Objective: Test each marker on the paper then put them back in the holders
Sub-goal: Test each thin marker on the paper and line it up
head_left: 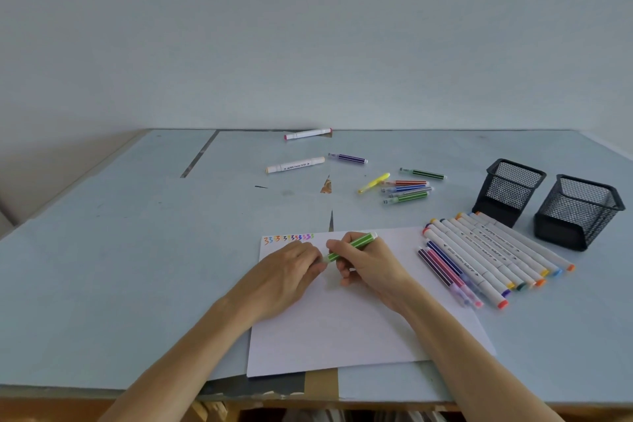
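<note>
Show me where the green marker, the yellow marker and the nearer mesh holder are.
green marker (pixel 356 243), head view, middle of barrel.
yellow marker (pixel 373 183), head view, middle of body.
nearer mesh holder (pixel 575 216), head view, front mesh wall.

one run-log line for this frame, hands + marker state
left hand: pinches cap end of green marker | right hand: grips barrel | over paper | holders: no markers seen inside

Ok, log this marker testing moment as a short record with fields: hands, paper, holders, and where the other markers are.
left hand: left hand grips the cap end of the green marker
right hand: right hand grips its barrel
paper: paper has a row of coloured squiggles along its top edge
holders: two black mesh holders, no markers showing in them
sorted markers: a row right of the paper
loose markers: scattered beyond the paper
</note>
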